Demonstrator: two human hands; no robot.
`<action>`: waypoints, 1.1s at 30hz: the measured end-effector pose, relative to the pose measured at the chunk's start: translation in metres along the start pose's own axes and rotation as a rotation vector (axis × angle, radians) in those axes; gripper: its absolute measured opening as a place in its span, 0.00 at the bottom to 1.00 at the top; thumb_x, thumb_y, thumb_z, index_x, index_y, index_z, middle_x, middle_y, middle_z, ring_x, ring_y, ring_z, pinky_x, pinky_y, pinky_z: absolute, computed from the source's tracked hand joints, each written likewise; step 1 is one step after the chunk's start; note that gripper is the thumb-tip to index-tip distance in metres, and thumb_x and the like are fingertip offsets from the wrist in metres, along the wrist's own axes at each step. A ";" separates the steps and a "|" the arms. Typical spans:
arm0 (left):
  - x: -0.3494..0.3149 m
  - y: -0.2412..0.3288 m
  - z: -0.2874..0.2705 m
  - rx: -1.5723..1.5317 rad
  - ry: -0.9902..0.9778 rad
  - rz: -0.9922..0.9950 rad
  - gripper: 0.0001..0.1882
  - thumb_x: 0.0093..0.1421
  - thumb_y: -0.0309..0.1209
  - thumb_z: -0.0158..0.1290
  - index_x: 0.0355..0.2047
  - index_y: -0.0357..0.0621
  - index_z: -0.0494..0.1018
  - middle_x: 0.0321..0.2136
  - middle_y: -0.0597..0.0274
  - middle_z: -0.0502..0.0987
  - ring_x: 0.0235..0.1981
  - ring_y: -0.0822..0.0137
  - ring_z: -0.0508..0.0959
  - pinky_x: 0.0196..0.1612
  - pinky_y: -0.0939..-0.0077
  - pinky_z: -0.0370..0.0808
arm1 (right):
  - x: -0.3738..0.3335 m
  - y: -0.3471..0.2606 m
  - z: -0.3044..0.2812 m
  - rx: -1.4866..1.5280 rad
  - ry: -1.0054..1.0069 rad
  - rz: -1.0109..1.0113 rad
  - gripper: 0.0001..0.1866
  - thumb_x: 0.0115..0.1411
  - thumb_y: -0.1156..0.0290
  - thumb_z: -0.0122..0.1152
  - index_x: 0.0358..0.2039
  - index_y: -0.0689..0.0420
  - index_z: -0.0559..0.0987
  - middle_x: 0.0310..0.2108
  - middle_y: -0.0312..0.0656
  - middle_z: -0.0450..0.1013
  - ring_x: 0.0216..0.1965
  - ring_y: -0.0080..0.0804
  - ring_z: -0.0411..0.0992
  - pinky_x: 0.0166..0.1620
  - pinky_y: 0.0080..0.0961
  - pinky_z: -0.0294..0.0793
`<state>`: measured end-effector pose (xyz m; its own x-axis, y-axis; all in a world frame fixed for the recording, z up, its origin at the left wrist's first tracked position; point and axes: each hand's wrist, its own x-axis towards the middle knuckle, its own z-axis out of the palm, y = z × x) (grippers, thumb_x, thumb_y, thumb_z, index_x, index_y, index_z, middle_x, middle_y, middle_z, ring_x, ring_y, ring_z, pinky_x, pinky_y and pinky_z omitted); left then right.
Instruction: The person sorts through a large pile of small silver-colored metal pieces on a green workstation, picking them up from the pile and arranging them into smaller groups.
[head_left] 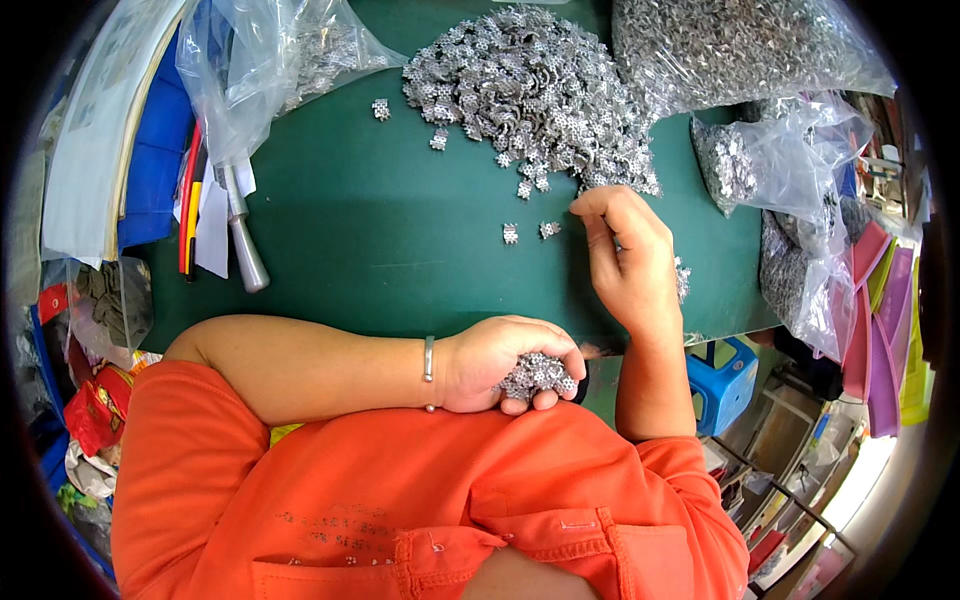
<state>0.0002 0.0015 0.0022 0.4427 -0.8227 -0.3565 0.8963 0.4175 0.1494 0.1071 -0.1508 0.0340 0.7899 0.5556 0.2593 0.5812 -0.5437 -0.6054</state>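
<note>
My left hand [490, 365] is cupped against my body at the table's near edge, its fingers curled round a handful of small silvery metal pieces [538, 376]. My right hand [635, 255] hangs over the green table top by the near side of a large heap of the same stamped metal pieces [530, 85]. Its fingers are bent in and drawn together; whether a piece is between the tips I cannot make out. Two loose metal pieces [511, 233] lie left of that hand, and a few more are partly hidden behind its wrist.
Clear plastic bags of metal parts [750, 50] crowd the back right, with another bag [330, 60] at the back left. Pens and a grey-handled tool [247, 250] lie on the left beside a blue bin [155, 150]. A blue stool [725, 385] stands below the right edge.
</note>
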 end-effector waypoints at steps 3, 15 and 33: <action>0.000 0.000 0.000 -0.005 0.004 0.000 0.17 0.70 0.35 0.41 0.37 0.34 0.74 0.32 0.51 0.77 0.24 0.68 0.76 0.16 0.80 0.69 | -0.001 -0.002 0.005 -0.043 -0.066 -0.058 0.08 0.52 0.87 0.61 0.31 0.61 0.77 0.32 0.43 0.76 0.32 0.41 0.74 0.36 0.30 0.74; -0.001 0.001 0.000 -0.018 -0.002 0.010 0.17 0.69 0.35 0.42 0.37 0.33 0.75 0.31 0.50 0.78 0.22 0.70 0.76 0.15 0.81 0.69 | -0.017 0.009 -0.083 -0.260 -0.272 0.074 0.08 0.45 0.84 0.63 0.26 0.59 0.76 0.25 0.43 0.72 0.31 0.47 0.71 0.36 0.39 0.70; -0.002 0.000 0.001 0.006 0.021 -0.004 0.16 0.70 0.35 0.40 0.38 0.35 0.74 0.31 0.51 0.78 0.23 0.69 0.76 0.16 0.81 0.69 | 0.010 -0.003 0.007 0.178 -0.140 -0.121 0.09 0.52 0.85 0.60 0.34 0.61 0.77 0.33 0.47 0.75 0.37 0.49 0.75 0.42 0.37 0.75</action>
<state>-0.0004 0.0023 0.0041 0.4389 -0.8159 -0.3764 0.8980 0.4123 0.1534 0.1118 -0.1390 0.0334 0.6747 0.6985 0.2384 0.6164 -0.3556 -0.7026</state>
